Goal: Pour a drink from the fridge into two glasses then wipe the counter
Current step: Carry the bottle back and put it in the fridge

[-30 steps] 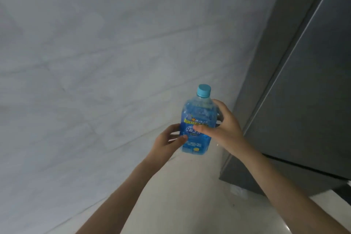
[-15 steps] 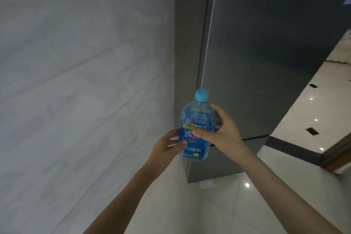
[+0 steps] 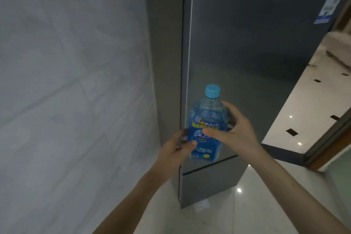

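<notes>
Item 1, left hand [image 3: 175,149]: I see it grasping the lower left side of the bottle, thumb laid across the front of the label, fingers curled behind out of sight.

Item 2, right hand [image 3: 232,131]: grasping the same bottle from the right, thumb pressed across the middle of the label, fingers wrapped round the far side at the shoulder.

Item 3, bottle [image 3: 207,125]: clear plastic, blue drink inside, blue label with yellow and white print I cannot read. Held upright between both hands, in the air in front of the fridge, touching nothing else.

Item 4, cap [image 3: 212,91]: light blue, seated on the bottle's neck, above both hands.

Item 5, fridge [image 3: 247,43]: tall, dark grey, just beyond the bottle. Its doors are closed; a seam runs across the lower part, level with the bottle's base. A white and blue sticker [image 3: 331,0] sits at its far upper right.

Item 6, wall [image 3: 66,81]: pale grey marbled panels, filling the left of my view, meeting the fridge's side.

Item 7, floor [image 3: 218,214]: glossy pale tiles with light reflections; small dark inset squares further off at right.
</notes>
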A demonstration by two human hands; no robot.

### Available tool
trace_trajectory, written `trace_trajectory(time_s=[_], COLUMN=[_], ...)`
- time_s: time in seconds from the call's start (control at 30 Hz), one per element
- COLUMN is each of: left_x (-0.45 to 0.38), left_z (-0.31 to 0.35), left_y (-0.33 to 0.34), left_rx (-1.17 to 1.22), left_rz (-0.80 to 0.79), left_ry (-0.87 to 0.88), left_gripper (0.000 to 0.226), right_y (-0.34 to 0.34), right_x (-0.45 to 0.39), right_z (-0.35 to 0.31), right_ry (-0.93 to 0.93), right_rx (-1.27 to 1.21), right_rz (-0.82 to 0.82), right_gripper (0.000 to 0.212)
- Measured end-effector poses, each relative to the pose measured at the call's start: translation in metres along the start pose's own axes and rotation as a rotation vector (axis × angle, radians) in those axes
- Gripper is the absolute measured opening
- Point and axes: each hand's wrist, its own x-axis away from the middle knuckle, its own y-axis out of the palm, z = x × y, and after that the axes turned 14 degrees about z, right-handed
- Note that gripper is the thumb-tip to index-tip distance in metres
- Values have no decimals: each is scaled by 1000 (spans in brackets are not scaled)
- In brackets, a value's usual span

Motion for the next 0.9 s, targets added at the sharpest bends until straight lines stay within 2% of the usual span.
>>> trace_trajectory(time_s=[0.2, 0.33, 0.57, 0.67, 0.73, 0.83, 0.9], left_x=[-46, -65, -81, -89, -96, -115, -129], left_z=[31, 46, 48, 55, 64, 83, 97], left_y=[-5, -9, -18, -24, -29, -35, -38], left_rx=[50, 53, 33, 73, 86, 87, 116], left_rz=[-92, -141, -231, -259, -257, -173, -92], left_ry=[123, 183, 206, 202, 228, 281, 323], left_gripper=[49, 39, 42, 30, 28, 48, 54], right_y=[4, 8, 18, 20, 20, 19, 18], right_x=[-26, -33, -31, -33, -35, -37, -35], right_z=[-42, -64, -74, -82, -89, -97, -99], right_ry=[-57, -60, -30, -26, -29, -34, -36], right_rx=[39, 44, 48, 40, 28, 24, 32], right_rz=[106, 183, 258, 296, 318, 354, 382], right_gripper=[74, 70, 57, 54, 54, 54, 54])
